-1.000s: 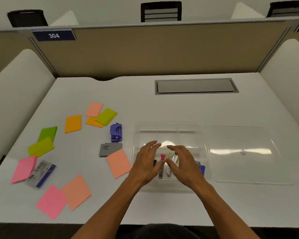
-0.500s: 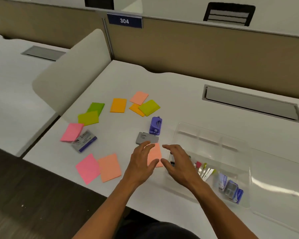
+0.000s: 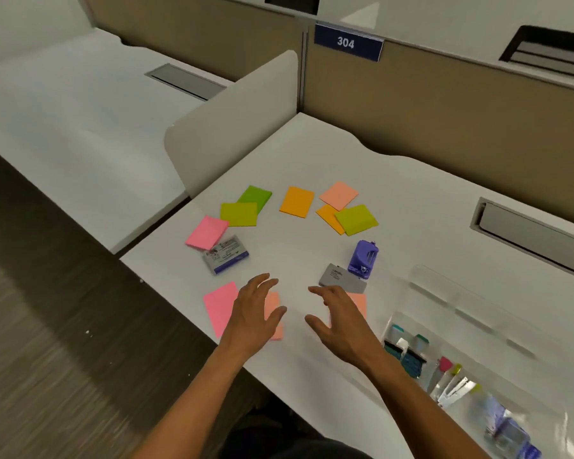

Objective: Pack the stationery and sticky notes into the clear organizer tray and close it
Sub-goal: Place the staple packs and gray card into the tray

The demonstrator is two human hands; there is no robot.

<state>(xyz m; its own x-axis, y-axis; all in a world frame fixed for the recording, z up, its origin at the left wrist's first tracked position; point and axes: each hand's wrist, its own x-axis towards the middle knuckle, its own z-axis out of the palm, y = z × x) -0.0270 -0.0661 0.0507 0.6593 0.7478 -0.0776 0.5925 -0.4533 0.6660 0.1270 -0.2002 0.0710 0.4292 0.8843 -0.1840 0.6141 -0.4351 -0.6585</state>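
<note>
At right edge of worktop (image 3: 305, 256), clear organizer tray (image 3: 497, 329) holds small stationery; sticky notes (image 3: 296, 202) scattered at left. Left hand (image 3: 254, 313) and right hand (image 3: 340, 321) hover over peach notes, fingers spread, holding nothing.

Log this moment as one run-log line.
left hand: open, over peach note | right hand: open, empty | tray: open

White desk (image 3: 411, 207), scattered sticky notes (image 3: 296, 202), purple stapler (image 3: 363, 259), clear organizer tray (image 3: 471, 313)
</note>
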